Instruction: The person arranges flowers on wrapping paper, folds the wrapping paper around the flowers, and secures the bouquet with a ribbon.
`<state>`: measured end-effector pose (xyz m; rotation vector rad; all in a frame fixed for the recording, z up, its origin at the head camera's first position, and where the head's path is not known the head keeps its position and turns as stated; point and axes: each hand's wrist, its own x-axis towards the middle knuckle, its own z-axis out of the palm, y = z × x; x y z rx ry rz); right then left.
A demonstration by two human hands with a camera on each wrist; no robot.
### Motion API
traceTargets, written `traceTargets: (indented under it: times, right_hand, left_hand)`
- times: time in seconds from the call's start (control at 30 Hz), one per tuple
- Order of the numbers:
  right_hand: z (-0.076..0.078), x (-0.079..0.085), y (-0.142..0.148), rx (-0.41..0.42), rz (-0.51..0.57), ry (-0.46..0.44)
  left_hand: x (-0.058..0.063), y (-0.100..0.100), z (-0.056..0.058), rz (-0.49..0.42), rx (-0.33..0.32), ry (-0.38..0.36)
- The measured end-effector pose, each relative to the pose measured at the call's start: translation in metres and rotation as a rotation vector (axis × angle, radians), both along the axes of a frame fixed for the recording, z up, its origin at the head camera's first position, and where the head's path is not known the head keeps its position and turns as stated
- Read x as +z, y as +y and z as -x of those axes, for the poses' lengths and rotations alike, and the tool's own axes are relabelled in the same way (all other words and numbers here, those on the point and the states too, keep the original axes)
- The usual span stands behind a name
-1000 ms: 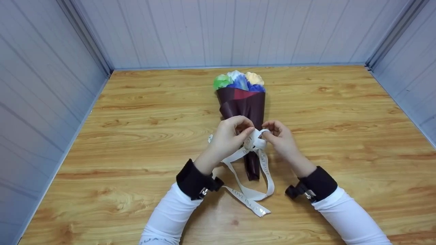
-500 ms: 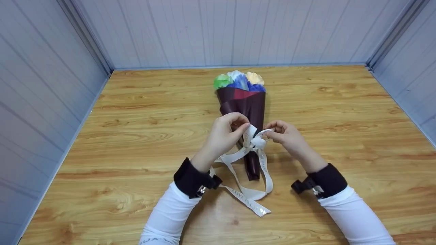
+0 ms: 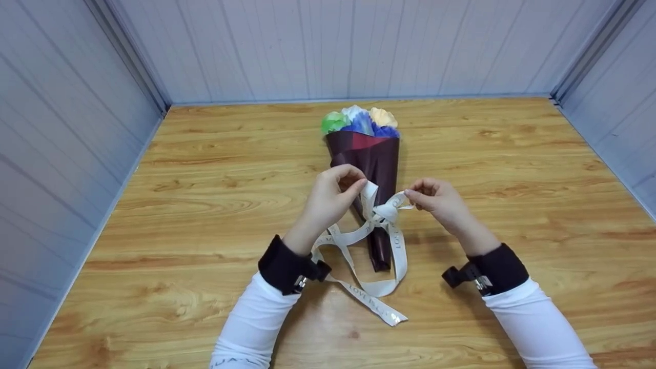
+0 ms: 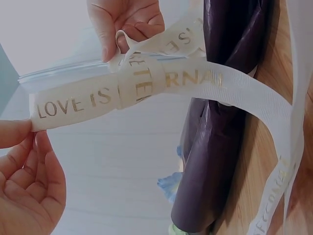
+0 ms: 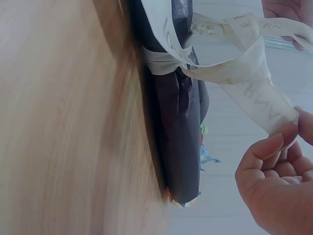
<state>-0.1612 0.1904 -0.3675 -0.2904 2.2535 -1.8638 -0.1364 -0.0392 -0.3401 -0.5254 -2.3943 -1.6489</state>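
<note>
A bouquet wrapped in dark maroon paper [image 3: 371,164] lies on the table, its green, white, blue and cream flowers [image 3: 361,123] pointing away from me. White ribbon with gold lettering goes round its narrow part and crosses in a loose knot [image 3: 385,212]. My left hand [image 3: 324,202] pinches one upper length of the ribbon [image 4: 76,102] between thumb and fingertips, left of the knot. On the right side, my right hand [image 3: 442,204] pinches another piece of ribbon [image 5: 261,105], held stretched from the knot. In the left wrist view the knot hangs above the wrap.
Long ribbon tails [image 3: 376,289] curve over the wooden table [image 3: 205,205] on the near side, and one cut end [image 3: 394,318] lies closest to me. Pale panel walls [image 3: 348,51] stand at the back and both sides.
My hands have drawn apart, the left going up and left, the right going right. The ribbon pieces between them have lengthened and the knot looks smaller.
</note>
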Motion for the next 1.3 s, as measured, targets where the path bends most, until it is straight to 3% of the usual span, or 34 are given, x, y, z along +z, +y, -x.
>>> traceTargets:
  times: [0.33,0.6,0.83,1.3]
  right_hand:
    - [0.001,0.002,-0.002,-0.105,-0.040,0.000]
    - [0.001,0.002,0.000,-0.110,-0.018,-0.020]
    - [0.002,0.002,0.003,-0.146,-0.063,0.016]
    - [0.004,0.000,0.009,-0.170,-0.082,0.023]
  left_hand:
    - [-0.001,-0.005,0.005,-0.018,0.021,-0.038]
    - [-0.002,-0.010,0.011,-0.092,0.021,-0.157]
    - [-0.005,-0.017,0.016,-0.020,0.066,-0.144]
    - [-0.010,-0.027,0.020,0.060,0.089,-0.164]
